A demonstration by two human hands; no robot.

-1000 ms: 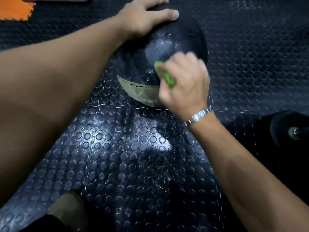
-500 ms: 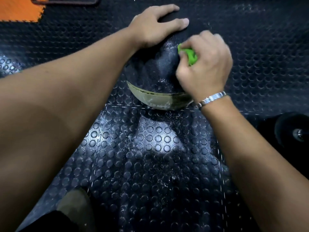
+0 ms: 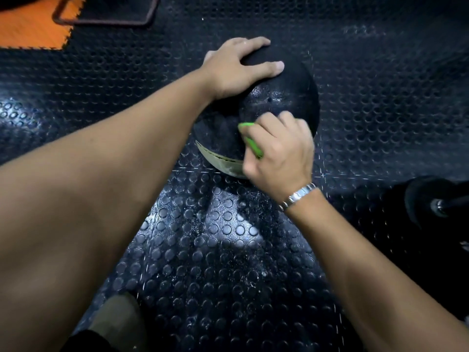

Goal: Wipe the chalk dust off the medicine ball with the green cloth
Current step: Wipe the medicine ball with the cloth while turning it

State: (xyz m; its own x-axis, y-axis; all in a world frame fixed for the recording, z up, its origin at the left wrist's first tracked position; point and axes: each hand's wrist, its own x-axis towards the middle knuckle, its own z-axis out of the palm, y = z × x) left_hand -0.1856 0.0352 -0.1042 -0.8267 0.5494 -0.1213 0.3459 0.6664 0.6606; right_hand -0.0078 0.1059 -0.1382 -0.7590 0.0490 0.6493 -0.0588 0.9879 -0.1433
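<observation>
The ball [image 3: 286, 102] is set on the bumpy floor [image 3: 228, 250]. It is held on top by the left hand [image 3: 238, 67], laid flat. The cloth [image 3: 250, 138] is bunched in the right hand [image 3: 281, 153] and pressed on the ball's near side.

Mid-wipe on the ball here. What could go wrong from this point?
The medicine ball sits on the studded floor mat, steadied only by the left hand on top; a hard stroke might roll it. The green cloth is bunched small in the right hand, so knuckles may rub instead. Dust already speckles the mat and could get picked up again.
</observation>
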